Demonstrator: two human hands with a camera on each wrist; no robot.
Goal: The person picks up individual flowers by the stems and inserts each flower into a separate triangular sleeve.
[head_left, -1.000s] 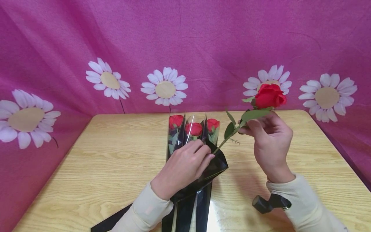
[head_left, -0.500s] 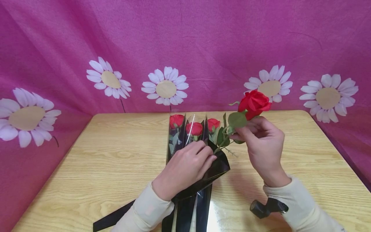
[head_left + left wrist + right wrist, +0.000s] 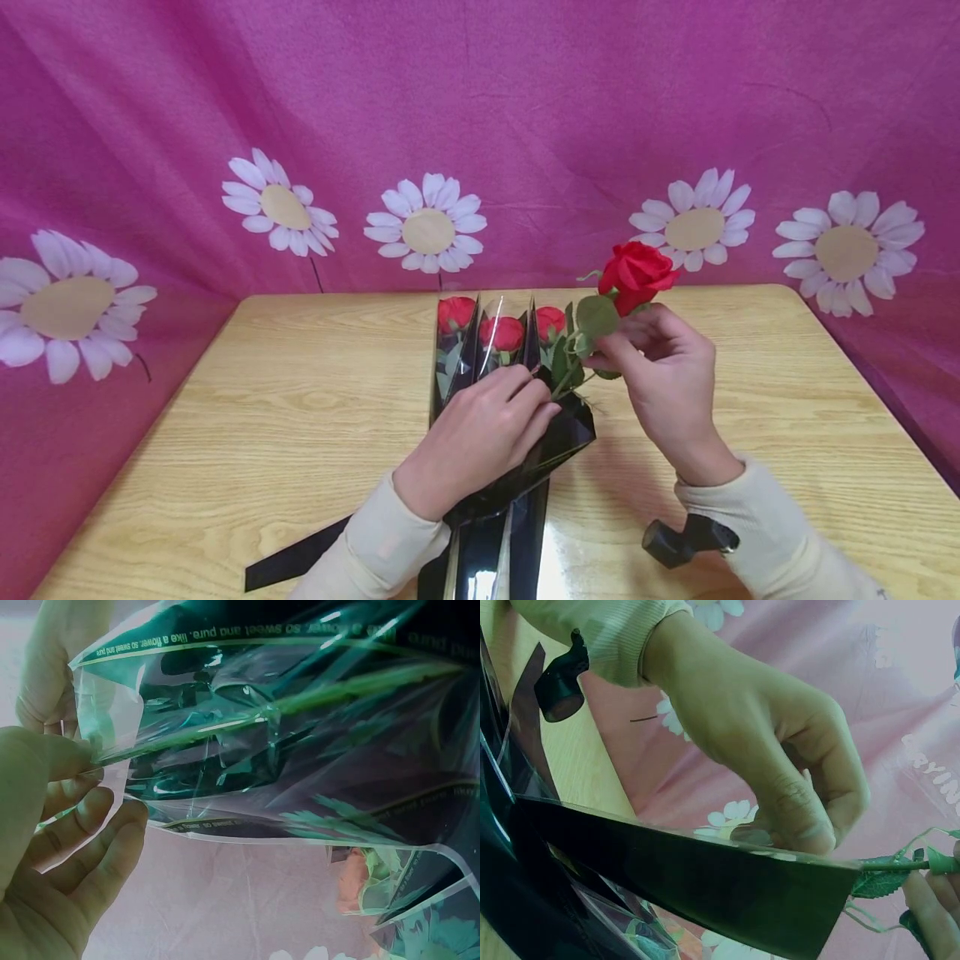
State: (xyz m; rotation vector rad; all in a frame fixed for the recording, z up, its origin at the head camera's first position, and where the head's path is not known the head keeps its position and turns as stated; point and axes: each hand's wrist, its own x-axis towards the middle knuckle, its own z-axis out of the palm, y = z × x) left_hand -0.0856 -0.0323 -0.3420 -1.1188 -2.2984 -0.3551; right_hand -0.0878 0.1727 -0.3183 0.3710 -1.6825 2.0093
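Note:
My right hand pinches a red rose just below its bloom, above the table. The rose slants down leftward, its lower stem inside an open-mouthed black flower sleeve. My left hand pinches the sleeve near its mouth. In the left wrist view the green stem shows through the clear side of the sleeve. From the right wrist view, the left hand holds the sleeve's edge by thumb and finger, while the right hand's fingers hold the stem at the frame's right border.
Three sleeved roses lie side by side on the wooden table, partly beneath the held sleeve. A black tapering strip reaches out by the left forearm. A black wrist device hangs at the right cuff. Pink daisy-printed cloth surrounds the table.
My right hand has moved left and slightly down with the rose, and more of its stem has gone into the sleeve. The left hand has hardly moved.

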